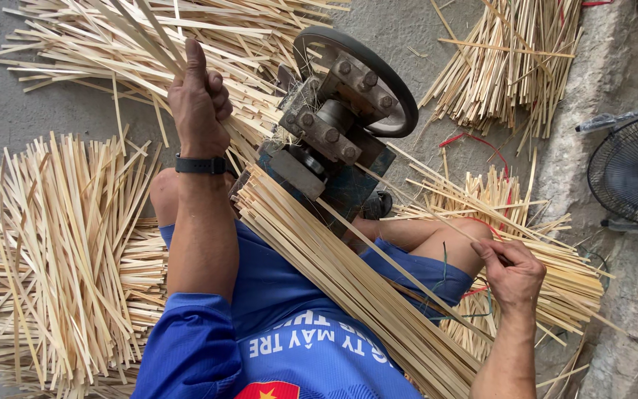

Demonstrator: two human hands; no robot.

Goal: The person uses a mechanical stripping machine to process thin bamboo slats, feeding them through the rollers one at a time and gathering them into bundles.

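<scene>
1. At the centre of the head view, a small metal machine (334,125) with a dark wheel and bolted plates stands on the grey concrete floor (9,96), between the seated person's knees.
2. Left hand (199,103): raised, fingers closed around a bunch of thin bamboo strips (145,33) that fan upward and away from the machine; a black wristband (200,165) circles the wrist.
3. Right hand (512,273): low at the right, thumb and fingertips pinched on a single thin strip (400,251) that runs back toward the machine.
4. Long bundle of strips (348,281): lies slantwise across the lap, its upper end touching the machine.
5. Loose heaps of cut strips (60,258) cover the floor on both sides.
6. Black fan (633,174): at the right edge, well apart from both hands.
</scene>
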